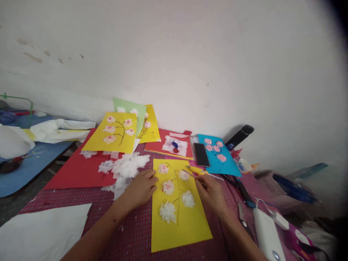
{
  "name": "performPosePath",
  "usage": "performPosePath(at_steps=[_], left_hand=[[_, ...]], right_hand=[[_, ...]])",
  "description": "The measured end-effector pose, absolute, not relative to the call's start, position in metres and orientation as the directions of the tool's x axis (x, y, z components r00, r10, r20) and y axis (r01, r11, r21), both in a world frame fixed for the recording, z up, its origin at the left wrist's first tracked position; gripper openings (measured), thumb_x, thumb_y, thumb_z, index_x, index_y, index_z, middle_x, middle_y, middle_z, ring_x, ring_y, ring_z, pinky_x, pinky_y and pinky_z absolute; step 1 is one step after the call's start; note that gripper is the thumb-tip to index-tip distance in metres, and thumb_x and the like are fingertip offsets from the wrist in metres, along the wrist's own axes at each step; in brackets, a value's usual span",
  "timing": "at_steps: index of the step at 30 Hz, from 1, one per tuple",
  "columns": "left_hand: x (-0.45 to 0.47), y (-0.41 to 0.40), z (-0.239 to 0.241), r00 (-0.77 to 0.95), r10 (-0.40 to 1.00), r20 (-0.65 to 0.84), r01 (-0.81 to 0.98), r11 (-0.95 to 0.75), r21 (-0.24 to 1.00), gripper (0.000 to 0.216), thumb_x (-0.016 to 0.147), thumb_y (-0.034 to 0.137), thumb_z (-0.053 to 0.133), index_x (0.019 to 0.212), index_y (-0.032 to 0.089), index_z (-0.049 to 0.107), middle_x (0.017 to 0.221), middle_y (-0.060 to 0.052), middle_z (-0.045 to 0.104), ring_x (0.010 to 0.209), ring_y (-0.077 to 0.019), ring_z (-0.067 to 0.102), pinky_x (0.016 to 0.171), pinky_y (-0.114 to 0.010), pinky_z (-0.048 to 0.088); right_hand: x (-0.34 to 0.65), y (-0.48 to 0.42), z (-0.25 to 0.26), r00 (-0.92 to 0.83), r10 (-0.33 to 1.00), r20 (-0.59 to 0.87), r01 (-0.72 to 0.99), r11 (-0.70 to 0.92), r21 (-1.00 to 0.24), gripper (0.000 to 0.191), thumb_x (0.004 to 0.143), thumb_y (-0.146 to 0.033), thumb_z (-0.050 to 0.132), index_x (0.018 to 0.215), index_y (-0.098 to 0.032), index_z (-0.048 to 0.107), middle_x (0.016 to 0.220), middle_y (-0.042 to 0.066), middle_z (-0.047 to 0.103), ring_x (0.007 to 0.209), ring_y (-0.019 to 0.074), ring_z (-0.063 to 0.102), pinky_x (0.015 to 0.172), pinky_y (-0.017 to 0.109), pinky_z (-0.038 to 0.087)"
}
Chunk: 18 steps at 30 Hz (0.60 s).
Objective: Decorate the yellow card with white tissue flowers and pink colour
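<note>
A yellow sheet [176, 221] with a drawn branch and several tissue flowers lies in front of me on a red checked cloth [130, 235]. My left hand [141, 188] rests on the sheet's left edge, fingers curled, beside a heap of white tissue [127, 168]. My right hand [210, 192] is at the sheet's upper right, closed round a thin stick or pen whose tip points to a flower. Yellow-handled scissors [199, 171] lie just above that hand.
More flower sheets lie behind: yellow [111, 136], red [81, 170], blue [220, 159], with a black phone [201, 154] between. A white power bank [268, 235] and tools sit at right, white paper [40, 232] at lower left, a wall behind.
</note>
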<state>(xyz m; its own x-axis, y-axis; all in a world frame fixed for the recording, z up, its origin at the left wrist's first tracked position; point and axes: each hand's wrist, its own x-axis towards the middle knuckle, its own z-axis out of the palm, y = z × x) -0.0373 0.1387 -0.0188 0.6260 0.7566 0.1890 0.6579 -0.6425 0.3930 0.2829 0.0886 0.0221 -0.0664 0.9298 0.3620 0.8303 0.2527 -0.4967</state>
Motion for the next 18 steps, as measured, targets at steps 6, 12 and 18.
performPosePath(at_steps=[6, 12, 18], left_hand=[[-0.038, 0.139, -0.019, 0.629, 0.757, 0.178, 0.671, -0.644, 0.366, 0.018, 0.094, 0.022, 0.053, 0.107, 0.021, 0.067, 0.126, -0.010, 0.062, 0.121, -0.0276, 0.057, 0.108, -0.047, 0.044], [-0.037, 0.138, -0.018, 0.624, 0.761, 0.177, 0.673, -0.639, 0.374, 0.020, 0.094, 0.021, 0.054, 0.108, 0.022, 0.067, 0.129, -0.010, 0.061, 0.122, -0.0282, 0.056, 0.109, -0.048, 0.044], [-0.037, 0.139, -0.019, 0.619, 0.766, 0.171, 0.669, -0.629, 0.396, 0.019, 0.092, 0.021, 0.055, 0.107, 0.022, 0.066, 0.128, -0.010, 0.061, 0.121, -0.0284, 0.056, 0.109, -0.048, 0.043]], right_hand=[[0.277, 0.089, 0.016, -0.097, 0.925, 0.368, 0.827, 0.281, -0.487, 0.020, 0.093, -0.027, 0.051, 0.091, -0.023, 0.071, 0.085, 0.006, 0.074, 0.077, 0.0223, 0.070, 0.070, 0.032, 0.053], [0.284, 0.092, 0.017, -0.043, 0.921, 0.387, 0.819, 0.254, -0.514, 0.020, 0.095, -0.029, 0.053, 0.093, -0.024, 0.072, 0.088, 0.006, 0.075, 0.080, 0.0228, 0.070, 0.071, 0.032, 0.053], [0.284, 0.128, 0.025, -0.053, 0.901, 0.430, 0.824, 0.283, -0.491, 0.022, 0.095, -0.032, 0.053, 0.095, -0.022, 0.072, 0.090, 0.008, 0.075, 0.083, 0.0232, 0.070, 0.073, 0.032, 0.053]])
